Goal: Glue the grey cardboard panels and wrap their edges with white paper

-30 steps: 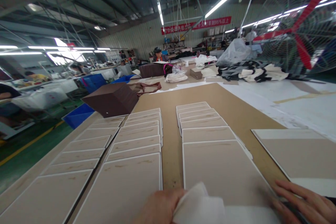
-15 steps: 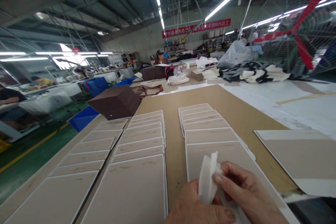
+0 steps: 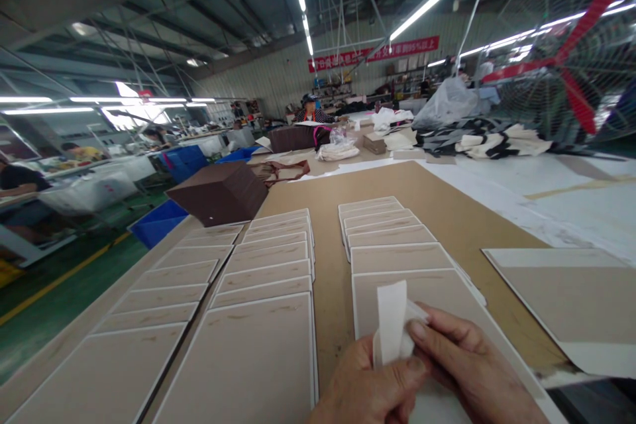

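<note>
Pinched between left grip (image 3: 370, 391) and right grip (image 3: 477, 371), both clenched: a white cloth (image 3: 392, 321), folded narrow above the nearest beige panel (image 3: 432, 288) by the near edge of the bench (image 3: 437, 199), seemingly for a firm wiping edge.

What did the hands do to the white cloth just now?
The right hand moved in from the lower right and now pinches the soft white cloth together with the left hand. The cloth is folded narrower and sticks up between them. The flat beige white-edged panels stayed in their rows, and the dark brown stack stayed put.
</note>
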Motion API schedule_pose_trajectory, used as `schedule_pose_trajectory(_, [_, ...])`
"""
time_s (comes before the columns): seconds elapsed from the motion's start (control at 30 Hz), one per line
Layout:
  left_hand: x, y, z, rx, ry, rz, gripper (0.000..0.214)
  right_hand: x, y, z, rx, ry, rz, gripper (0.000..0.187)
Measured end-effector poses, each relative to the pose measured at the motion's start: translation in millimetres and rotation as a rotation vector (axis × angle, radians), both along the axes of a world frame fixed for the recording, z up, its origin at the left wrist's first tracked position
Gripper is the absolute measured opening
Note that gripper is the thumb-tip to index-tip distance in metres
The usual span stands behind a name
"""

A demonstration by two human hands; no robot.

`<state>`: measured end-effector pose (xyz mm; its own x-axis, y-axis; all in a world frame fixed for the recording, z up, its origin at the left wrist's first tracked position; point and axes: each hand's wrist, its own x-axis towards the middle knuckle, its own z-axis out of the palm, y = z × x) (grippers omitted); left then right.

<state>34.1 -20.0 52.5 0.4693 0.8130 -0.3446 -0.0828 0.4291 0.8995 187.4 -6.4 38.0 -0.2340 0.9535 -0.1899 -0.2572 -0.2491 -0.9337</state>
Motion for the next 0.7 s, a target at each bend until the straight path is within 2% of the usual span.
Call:
schedule_pose_trajectory(0.1, [1.6, -0.3, -1.9, 0.059, 0.06, -0.02, 0.063, -1.0, -0.7, -1.8, -0.013, 0.073, -0.001, 0.04])
schedule_pose_trajectory(0.3, [3.4, -6.0, 4.4, 0.051, 0.149, -0.017, 0.067, 2.4, -4.2, 7.6, -0.036, 0.206, 0.082, 0.034])
schedule_pose_trajectory(0.43, [1.0, -9.2, 10.0, 0.042, 0.148, -0.043, 0.06, 11.5, -1.3, 17.4, -0.018, 0.191, 0.13, 0.04])
schedule_pose_trajectory(0.57, [-3.7, -10.7, 7.5, 0.048, 0.129, -0.046, 0.055, 16.7, 1.1, 17.6, -0.018, 0.207, 0.223, 0.042])
schedule_pose_trajectory(0.7, [-10.0, -10.0, 1.7, 0.048, 0.15, -0.126, 0.045, 12.0, -1.5, 12.4, -0.091, 0.302, 0.167, 0.04])
